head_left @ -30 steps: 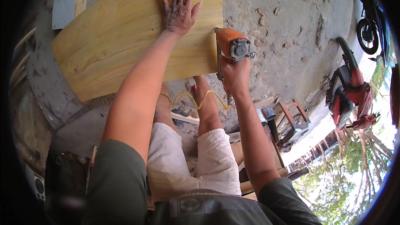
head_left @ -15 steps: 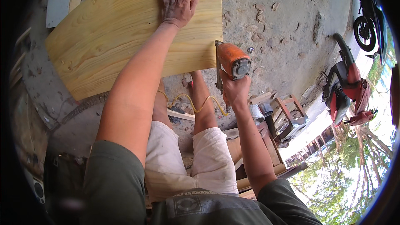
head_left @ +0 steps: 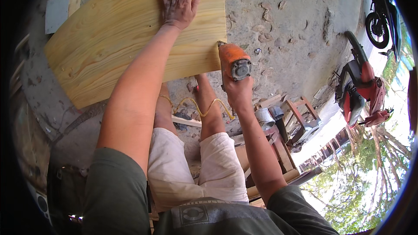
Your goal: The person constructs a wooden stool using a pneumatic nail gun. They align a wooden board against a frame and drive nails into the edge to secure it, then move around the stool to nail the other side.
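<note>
A broad pale wooden panel [head_left: 117, 35] with visible grain lies in front of me, its left end curved by the lens. My left hand [head_left: 179, 9] rests flat on its far part, fingers spread. In my right hand [head_left: 239, 91] is an orange nail gun [head_left: 233, 57], gripped by its handle. The gun's dark nose meets the panel's right edge, close to the near right corner. My fingers around the handle are partly hidden by the tool body. A coiled yellow air hose [head_left: 202, 111] hangs below the panel, by my legs.
Dry leaves lie scattered on the concrete floor [head_left: 287, 26]. To the right are a red motorbike [head_left: 363, 85] and a dark one [head_left: 379, 26]. A small wooden frame [head_left: 302, 113] and a metal bucket [head_left: 264, 119] stand near my right forearm. A grey board [head_left: 56, 12] sits beyond the panel's left end.
The nail gun has turned slightly and its nose has shifted a little farther up along the panel's right edge. The whole view has slid slightly left. My left hand stays flat on the panel.
</note>
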`<action>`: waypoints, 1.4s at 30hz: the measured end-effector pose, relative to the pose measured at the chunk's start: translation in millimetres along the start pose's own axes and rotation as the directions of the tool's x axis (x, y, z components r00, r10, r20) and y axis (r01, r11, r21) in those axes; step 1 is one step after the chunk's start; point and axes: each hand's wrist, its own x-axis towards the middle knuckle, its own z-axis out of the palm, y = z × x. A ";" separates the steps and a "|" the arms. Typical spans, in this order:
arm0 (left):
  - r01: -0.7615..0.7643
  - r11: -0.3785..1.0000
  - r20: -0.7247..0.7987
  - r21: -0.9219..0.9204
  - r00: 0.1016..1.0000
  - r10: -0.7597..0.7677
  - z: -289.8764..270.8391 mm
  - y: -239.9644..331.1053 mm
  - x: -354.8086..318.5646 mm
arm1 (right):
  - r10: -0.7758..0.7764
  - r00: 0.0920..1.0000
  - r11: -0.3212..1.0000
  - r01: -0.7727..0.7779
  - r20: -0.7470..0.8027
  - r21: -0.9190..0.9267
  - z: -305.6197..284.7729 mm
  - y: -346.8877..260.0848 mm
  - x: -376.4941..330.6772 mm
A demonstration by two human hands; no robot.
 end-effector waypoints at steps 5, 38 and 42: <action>0.001 1.000 0.001 0.031 1.000 -0.001 -0.3 -4.7 -3.2 | -0.004 1.000 0.999 0.003 0.023 0.045 -5.8 -7.3 -5.5; -0.043 0.999 -0.032 0.028 0.999 0.043 1.9 -4.6 -1.0 | 0.069 0.997 0.992 -0.070 0.019 0.102 -3.6 27.5 -51.5; -0.035 0.999 -0.018 0.034 0.999 0.035 1.6 -4.2 -1.2 | 0.134 0.990 0.990 -0.136 0.053 0.036 -2.0 30.9 -52.4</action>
